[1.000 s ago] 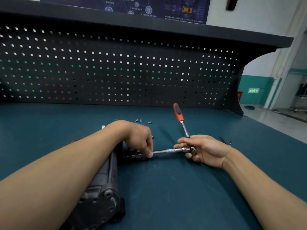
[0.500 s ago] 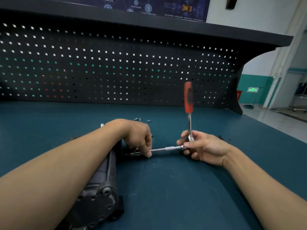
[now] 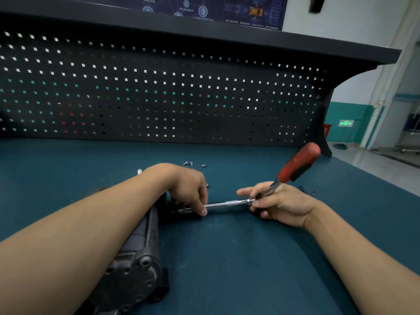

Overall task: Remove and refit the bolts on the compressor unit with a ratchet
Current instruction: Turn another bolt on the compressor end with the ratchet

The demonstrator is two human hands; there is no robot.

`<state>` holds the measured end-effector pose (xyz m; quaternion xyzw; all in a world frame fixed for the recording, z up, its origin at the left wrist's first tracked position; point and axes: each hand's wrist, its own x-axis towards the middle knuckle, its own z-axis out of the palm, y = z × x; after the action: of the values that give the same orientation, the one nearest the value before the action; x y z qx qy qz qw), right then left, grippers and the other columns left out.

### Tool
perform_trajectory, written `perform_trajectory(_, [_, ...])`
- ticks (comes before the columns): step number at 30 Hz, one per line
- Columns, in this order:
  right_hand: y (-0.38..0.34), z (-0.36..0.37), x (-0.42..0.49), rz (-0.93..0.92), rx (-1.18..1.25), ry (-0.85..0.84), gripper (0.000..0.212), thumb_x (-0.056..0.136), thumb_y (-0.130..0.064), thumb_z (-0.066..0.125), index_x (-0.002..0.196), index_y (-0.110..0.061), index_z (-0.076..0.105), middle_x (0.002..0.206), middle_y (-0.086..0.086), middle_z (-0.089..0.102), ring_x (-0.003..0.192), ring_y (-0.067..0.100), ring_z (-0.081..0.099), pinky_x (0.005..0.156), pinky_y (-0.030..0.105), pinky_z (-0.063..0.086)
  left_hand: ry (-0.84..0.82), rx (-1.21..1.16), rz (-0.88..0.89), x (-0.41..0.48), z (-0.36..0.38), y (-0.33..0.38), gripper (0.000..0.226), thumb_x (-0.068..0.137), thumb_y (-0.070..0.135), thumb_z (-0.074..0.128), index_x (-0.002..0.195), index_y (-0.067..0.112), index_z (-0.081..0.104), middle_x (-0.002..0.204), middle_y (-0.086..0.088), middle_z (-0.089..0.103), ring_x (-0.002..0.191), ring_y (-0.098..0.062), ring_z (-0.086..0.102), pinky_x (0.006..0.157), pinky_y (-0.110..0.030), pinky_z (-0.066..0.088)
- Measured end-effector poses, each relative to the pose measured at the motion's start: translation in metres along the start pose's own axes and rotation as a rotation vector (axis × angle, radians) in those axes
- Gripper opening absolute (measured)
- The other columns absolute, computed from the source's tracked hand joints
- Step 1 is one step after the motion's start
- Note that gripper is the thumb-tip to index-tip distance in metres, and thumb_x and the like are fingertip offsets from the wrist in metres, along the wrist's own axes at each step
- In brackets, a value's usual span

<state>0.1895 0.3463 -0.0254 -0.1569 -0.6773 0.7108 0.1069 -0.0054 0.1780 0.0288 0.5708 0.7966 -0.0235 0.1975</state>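
The dark grey compressor unit [image 3: 138, 253] lies on the blue bench, mostly under my left forearm. A chrome extension bar [image 3: 227, 203] runs level from its far end toward the right. My left hand [image 3: 188, 189] pinches the bar at the socket end beside the unit. My right hand [image 3: 277, 203] grips the ratchet head at the bar's other end. The ratchet's red and black handle [image 3: 298, 163] tilts up and to the right, blurred by motion. The bolt under the socket is hidden.
Several loose bolts [image 3: 192, 164] lie on the bench behind my left hand, one more [image 3: 139, 171] further left. Small dark parts [image 3: 306, 191] sit right of my right hand. A black pegboard [image 3: 159, 98] walls the back; the bench edge runs along the right.
The ratchet handle has swung from leaning left, through upright, to leaning right. My right hand turned with it at the head. My left hand stayed on the bar.
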Motion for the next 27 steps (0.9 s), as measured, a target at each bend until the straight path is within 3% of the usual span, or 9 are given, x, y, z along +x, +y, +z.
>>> perform_trajectory(8, [0.002, 0.001, 0.003, 0.029, 0.037, 0.042, 0.019, 0.079, -0.013, 0.068, 0.097, -0.009, 0.065, 0.112, 0.011, 0.074, 0.066, 0.016, 0.065, 0.043, 0.019, 0.045, 0.003, 0.018, -0.026, 0.002, -0.002, 0.001, 0.017, 0.079, 0.042, 0.082, 0.077, 0.029, 0.072, 0.087, 0.0, 0.074, 0.08, -0.022, 0.067, 0.082, -0.037, 0.057])
perform_trajectory(14, [0.0, 0.009, 0.012, 0.096, 0.143, 0.158, 0.033, 0.084, -0.041, 0.064, 0.092, -0.01, 0.061, 0.094, 0.015, 0.075, 0.039, 0.01, 0.041, 0.032, 0.017, 0.029, 0.026, -0.018, -0.035, 0.004, -0.001, -0.001, 0.021, 0.075, 0.041, 0.086, 0.074, 0.029, 0.069, 0.089, -0.004, 0.075, 0.074, -0.021, 0.064, 0.078, -0.036, 0.058])
perform_trajectory(18, [0.0, 0.016, 0.02, 0.122, 0.204, 0.266, 0.039, 0.105, -0.043, 0.044, 0.09, -0.009, 0.057, 0.083, 0.013, 0.074, 0.029, 0.006, 0.027, 0.03, 0.016, 0.018, 0.036, -0.026, -0.035, 0.006, -0.001, -0.002, 0.022, 0.076, 0.041, 0.086, 0.073, 0.027, 0.069, 0.083, -0.001, 0.071, 0.071, -0.02, 0.062, 0.071, -0.031, 0.055])
perform_trajectory(27, [-0.001, 0.021, 0.026, 0.229, 0.144, 0.444, 0.033, 0.107, -0.03, 0.037, 0.086, -0.01, 0.053, 0.07, 0.012, 0.073, 0.028, 0.007, 0.021, 0.032, 0.013, 0.015, 0.039, -0.02, -0.019, 0.004, 0.0, 0.001, 0.021, 0.077, 0.039, 0.085, 0.075, 0.026, 0.069, 0.075, 0.006, 0.067, 0.07, -0.018, 0.062, 0.072, -0.032, 0.056])
